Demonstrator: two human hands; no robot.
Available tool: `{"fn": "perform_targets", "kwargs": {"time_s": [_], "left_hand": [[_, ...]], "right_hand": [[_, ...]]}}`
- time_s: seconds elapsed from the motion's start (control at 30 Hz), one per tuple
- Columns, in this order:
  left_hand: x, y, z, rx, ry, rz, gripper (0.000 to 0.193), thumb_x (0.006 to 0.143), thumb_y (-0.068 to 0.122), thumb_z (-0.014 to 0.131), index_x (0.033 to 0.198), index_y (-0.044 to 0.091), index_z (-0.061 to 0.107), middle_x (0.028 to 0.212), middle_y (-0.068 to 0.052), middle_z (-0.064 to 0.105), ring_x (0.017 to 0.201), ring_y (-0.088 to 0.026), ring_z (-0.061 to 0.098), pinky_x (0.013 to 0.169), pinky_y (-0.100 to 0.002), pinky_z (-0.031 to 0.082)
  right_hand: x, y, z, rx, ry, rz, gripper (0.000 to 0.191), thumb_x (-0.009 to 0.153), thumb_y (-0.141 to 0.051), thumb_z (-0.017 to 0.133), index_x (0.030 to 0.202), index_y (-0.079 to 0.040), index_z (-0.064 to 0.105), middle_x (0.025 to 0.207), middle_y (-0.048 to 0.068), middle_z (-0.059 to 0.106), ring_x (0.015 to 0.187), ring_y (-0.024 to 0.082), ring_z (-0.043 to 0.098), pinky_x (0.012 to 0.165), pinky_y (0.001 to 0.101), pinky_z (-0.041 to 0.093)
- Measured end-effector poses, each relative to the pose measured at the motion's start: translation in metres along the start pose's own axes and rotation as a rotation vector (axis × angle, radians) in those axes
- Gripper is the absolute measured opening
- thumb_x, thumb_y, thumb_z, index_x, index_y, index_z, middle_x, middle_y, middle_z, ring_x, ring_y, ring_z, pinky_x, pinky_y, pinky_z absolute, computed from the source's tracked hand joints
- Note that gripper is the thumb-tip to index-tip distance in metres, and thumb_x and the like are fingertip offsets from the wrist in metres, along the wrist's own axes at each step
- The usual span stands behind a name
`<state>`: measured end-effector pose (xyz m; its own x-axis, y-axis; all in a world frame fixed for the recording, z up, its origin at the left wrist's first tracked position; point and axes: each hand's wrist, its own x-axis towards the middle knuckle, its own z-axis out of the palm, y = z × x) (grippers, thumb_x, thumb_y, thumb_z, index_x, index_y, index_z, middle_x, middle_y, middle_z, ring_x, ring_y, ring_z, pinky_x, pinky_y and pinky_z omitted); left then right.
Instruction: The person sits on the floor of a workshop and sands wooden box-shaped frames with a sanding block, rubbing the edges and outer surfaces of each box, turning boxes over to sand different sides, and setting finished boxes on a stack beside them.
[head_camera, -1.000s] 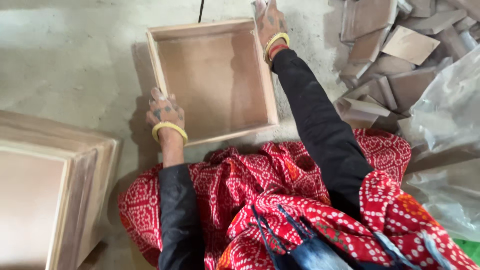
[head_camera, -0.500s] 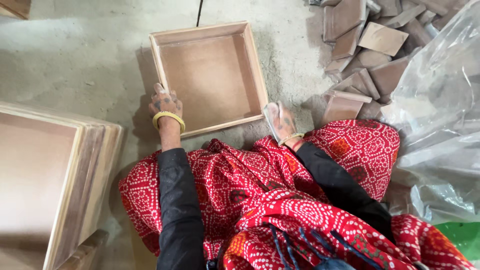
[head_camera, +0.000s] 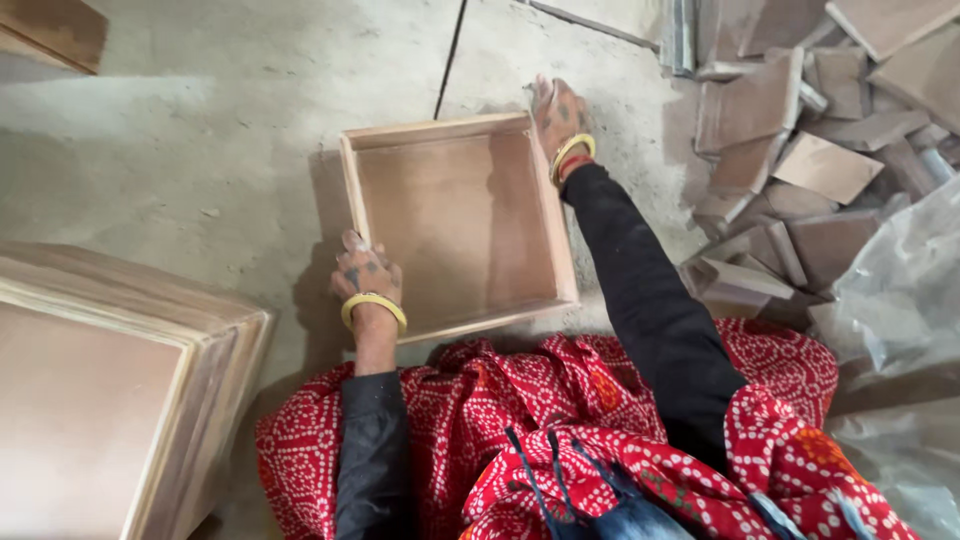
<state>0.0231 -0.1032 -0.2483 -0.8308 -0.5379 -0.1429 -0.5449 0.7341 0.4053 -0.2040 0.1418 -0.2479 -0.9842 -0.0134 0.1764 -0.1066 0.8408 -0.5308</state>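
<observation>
- The wooden tray (head_camera: 462, 225), a shallow square box with a raised rim, lies flat on the concrete floor (head_camera: 200, 150) just ahead of the person's lap, which is covered in red patterned cloth (head_camera: 600, 420).
- The left hand (head_camera: 366, 272) rests against the tray's left rim near the near corner, as it did half a second ago; whether its grip is closed on the edge or only pressed to it cannot be told.
- The right hand (head_camera: 558, 110) has moved: half a second ago it was low at the tray's near right corner, now it is stretched out to the far right corner, fingers lying over the rim there. How tight that grip is cannot be told.
- The tray itself sits in about the same spot beside the floor seam (head_camera: 450, 55) as before.
- A stack of finished wooden trays (head_camera: 110, 390) stands at the left, apart from the left hand.
- A heap of flat wooden offcuts (head_camera: 800, 150) lies at the right, near the right arm but not touching it.
- Clear plastic sheeting (head_camera: 900, 300) lies beside the heap at the right edge.
</observation>
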Motion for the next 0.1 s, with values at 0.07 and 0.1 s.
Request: {"fn": "perform_targets", "kwargs": {"time_s": [0.07, 0.1], "left_hand": [[0.0034, -0.0017, -0.0004, 0.020, -0.019, -0.007, 0.054, 0.087, 0.027, 0.074, 0.130, 0.007, 0.049, 0.102, -0.021, 0.070, 0.088, -0.041, 0.072, 0.075, -0.049, 0.058], [0.0020, -0.0015, 0.0017, 0.059, -0.020, -0.015, 0.051, 0.092, 0.031, 0.074, 0.131, 0.009, 0.049, 0.104, -0.020, 0.070, 0.090, -0.041, 0.072, 0.076, -0.050, 0.058]], "right_hand": [[0.0156, -0.0038, 0.0026, 0.006, -0.127, 0.134, 0.049, 0.112, -0.045, 0.037, 0.119, -0.006, 0.066, 0.117, 0.025, 0.070, 0.113, 0.044, 0.061, 0.101, 0.0528, 0.046], [0.0143, -0.0014, 0.0020, -0.014, -0.159, 0.136, 0.050, 0.114, -0.046, 0.034, 0.124, -0.008, 0.065, 0.121, 0.024, 0.071, 0.116, 0.042, 0.063, 0.103, 0.0511, 0.046]]}}
